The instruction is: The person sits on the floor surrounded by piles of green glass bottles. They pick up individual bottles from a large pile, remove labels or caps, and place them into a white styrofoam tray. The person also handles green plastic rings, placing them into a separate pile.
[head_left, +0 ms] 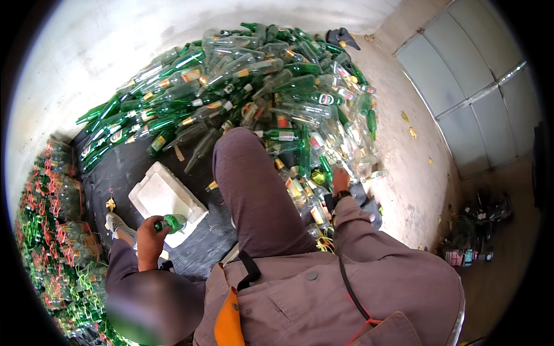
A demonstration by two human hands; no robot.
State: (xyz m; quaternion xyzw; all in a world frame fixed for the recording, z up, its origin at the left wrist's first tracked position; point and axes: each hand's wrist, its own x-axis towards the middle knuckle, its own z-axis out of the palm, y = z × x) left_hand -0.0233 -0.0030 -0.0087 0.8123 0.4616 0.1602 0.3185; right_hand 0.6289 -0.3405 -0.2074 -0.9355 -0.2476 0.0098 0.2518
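My left hand (pixel 152 231) is closed around a green bottle (pixel 173 224), held over a white foam slab (pixel 164 195) on the dark mat (pixel 193 248). My right hand (pixel 340 179) reaches into the loose glass bottles (pixel 309 199) beside my right side, close to an upright-looking green bottle (pixel 324 167); its fingers are blurred and partly hidden, so I cannot tell what they grip. A big heap of green and clear bottles (pixel 236 63) lies ahead of me.
Bundles of bottles tied with red and green cord (pixel 66 190) are stacked along the left. A pale wall (pixel 104 40) rises behind the heap. At the right are a metal panel door (pixel 473 132) and dark clutter (pixel 485 210) on the floor.
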